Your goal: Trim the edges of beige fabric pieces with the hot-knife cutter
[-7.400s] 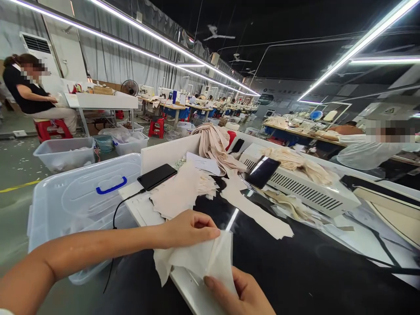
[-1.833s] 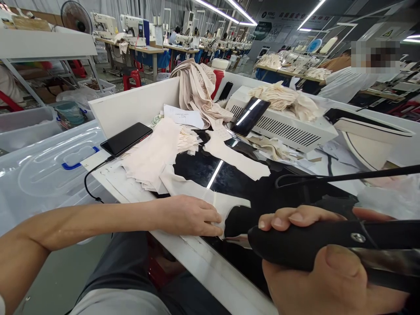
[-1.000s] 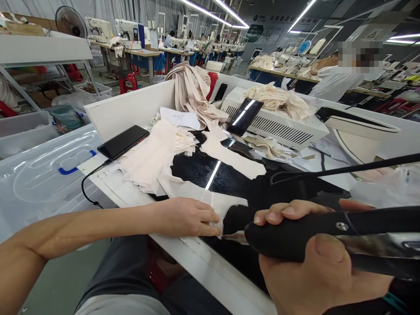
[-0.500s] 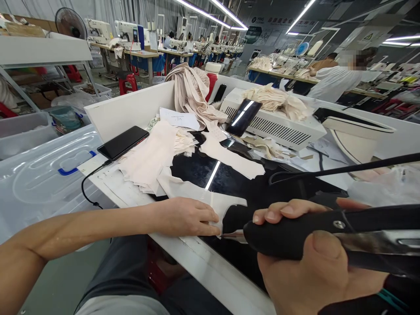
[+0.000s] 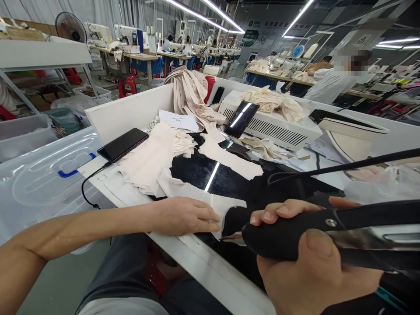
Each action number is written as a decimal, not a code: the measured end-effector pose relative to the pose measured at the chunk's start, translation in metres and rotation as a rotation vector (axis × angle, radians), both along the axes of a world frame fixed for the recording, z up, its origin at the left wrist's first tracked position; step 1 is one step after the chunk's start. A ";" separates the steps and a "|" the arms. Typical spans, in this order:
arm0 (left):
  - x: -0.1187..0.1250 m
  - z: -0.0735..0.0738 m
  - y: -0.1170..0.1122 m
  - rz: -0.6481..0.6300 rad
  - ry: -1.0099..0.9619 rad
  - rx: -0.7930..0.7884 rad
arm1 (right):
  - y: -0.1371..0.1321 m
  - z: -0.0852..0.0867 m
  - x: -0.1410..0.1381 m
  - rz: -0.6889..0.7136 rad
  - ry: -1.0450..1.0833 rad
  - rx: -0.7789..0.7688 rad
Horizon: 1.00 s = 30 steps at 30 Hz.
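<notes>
- Thin off-white fabric piece [image 5: 225,204]: flat on the glossy black surface [image 5: 192,168], partly beneath the left grip [image 5: 183,216].
- Left grip: fingers over it; pinching, cannot tell.
- Right grip [image 5: 306,273]: clenched round a black metal-tipped tool [image 5: 278,240], tip at the fabric's near corner.

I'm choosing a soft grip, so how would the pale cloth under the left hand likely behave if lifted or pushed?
The pale cloth would probably droop, as it lies in soft, loose curves. Its thin edges suggest it's light. Freed from the left hand, it might slide easily, since the black surface looks glossy.
</notes>
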<state>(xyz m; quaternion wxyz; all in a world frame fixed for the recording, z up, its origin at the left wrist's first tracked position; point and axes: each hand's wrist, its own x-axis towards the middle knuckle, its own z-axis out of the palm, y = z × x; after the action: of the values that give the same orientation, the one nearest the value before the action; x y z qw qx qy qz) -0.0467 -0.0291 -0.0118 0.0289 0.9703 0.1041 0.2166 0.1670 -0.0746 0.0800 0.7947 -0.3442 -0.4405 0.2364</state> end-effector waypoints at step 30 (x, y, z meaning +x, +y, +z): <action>-0.007 0.013 -0.021 -0.106 0.044 -0.058 | -0.002 -0.009 0.034 -0.064 0.007 -0.036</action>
<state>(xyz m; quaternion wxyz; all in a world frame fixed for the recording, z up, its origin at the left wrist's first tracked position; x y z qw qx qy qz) -0.0536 -0.0504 0.0011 0.0660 0.9777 0.0592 0.1901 0.2013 -0.0769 0.0714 0.7971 -0.3716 -0.4223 0.2197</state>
